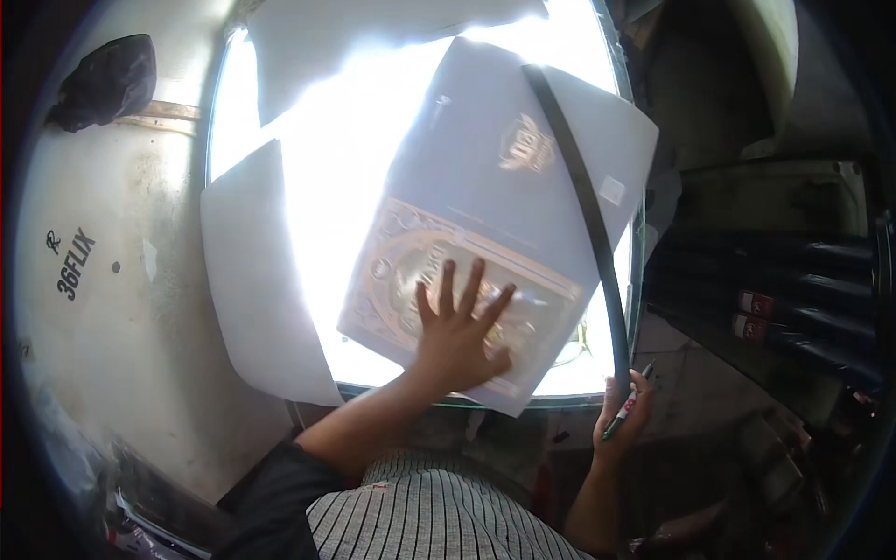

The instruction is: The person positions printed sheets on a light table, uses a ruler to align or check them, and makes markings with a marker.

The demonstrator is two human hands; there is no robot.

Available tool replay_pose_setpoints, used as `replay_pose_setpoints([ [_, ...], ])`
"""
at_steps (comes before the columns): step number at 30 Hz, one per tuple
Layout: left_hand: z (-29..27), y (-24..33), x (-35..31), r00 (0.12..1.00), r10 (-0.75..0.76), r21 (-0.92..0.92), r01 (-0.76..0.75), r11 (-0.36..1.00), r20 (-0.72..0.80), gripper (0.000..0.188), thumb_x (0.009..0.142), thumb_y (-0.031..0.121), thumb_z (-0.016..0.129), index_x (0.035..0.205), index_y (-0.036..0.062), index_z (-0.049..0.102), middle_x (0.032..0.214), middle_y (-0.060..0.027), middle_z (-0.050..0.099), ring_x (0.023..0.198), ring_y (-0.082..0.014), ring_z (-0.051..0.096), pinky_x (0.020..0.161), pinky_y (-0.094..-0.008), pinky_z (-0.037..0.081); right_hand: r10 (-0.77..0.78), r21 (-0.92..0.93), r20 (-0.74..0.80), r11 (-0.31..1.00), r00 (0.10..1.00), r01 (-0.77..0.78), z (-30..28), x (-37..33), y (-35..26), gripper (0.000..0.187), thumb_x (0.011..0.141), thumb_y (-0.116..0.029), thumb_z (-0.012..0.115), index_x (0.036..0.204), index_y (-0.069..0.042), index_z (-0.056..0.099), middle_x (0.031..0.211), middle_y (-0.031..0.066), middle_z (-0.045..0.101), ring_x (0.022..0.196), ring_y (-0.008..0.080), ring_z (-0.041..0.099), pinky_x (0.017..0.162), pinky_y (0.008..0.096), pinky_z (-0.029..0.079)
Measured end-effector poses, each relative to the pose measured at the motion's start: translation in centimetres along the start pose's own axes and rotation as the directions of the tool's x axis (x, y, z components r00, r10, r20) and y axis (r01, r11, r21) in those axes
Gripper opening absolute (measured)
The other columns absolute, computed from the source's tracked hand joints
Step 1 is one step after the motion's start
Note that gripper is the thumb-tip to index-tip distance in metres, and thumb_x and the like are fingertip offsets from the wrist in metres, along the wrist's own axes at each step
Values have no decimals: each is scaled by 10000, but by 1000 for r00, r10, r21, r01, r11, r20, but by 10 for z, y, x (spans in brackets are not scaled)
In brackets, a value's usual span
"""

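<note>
A large pale sheet (485, 159) lies tilted on the glowing light table (322, 187), with a gold emblem and an ornate printed panel (392, 280) on its near part. My left hand (459, 341) rests flat on that panel, fingers spread. At the near right corner of the table, my right hand (621, 420) closes round the end of a long dark strip (583, 201) that looks like a ruler. The strip runs over the sheet's right side toward its far edge. A slim marker pen (628, 407) is held in the same hand, slanting across the fingers.
White sheets (257, 280) overhang the light table's left side, and another pale sheet (345, 42) covers its far end. A dark plastic bag (117, 79) sits on the far left. Long dark rolls (709, 271) with red labels lie to the right.
</note>
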State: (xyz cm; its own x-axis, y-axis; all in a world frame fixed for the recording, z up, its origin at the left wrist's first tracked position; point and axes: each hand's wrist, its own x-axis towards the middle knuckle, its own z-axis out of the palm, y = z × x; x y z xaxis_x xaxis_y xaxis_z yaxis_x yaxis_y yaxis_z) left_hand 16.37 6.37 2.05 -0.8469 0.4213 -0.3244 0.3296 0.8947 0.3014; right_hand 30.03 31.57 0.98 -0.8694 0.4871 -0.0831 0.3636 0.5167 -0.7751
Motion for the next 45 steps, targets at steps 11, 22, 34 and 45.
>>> replay_pose_setpoints([
  [11,-73,-128,56,899,395,106,-419,902,187,826,769,392,634,1544,284,369,1677,-82,164,1542,-404,33,1115,-785,-25,-51,-110,71,992,996,59,-24,10,-14,271,945,-150,711,1147,-7,599,1050,136,644,974,265,644,877,366,494],
  [22,-90,-132,141,926,-51,159,119,980,-375,797,968,585,505,1527,61,284,1569,-199,270,1505,-348,174,1162,-695,99,-204,-237,277,933,939,273,-17,45,-69,339,877,-74,752,1171,-24,589,917,169,634,820,323,657,698,397,522],
  [34,-101,-134,147,910,-53,142,121,982,-412,777,937,632,542,1490,110,387,1501,-195,326,1453,-382,243,1143,-725,120,-348,-248,334,864,876,437,-10,54,-72,419,848,23,735,1227,-45,570,1056,173,634,933,342,626,776,435,537],
  [45,-103,-134,151,934,-83,165,148,975,-347,814,936,678,483,1516,119,369,1618,-140,264,1511,-367,190,1159,-707,95,-434,-250,291,826,853,505,-5,47,-50,449,861,84,691,1271,-50,567,1234,177,663,1033,299,557,879,429,495],
])
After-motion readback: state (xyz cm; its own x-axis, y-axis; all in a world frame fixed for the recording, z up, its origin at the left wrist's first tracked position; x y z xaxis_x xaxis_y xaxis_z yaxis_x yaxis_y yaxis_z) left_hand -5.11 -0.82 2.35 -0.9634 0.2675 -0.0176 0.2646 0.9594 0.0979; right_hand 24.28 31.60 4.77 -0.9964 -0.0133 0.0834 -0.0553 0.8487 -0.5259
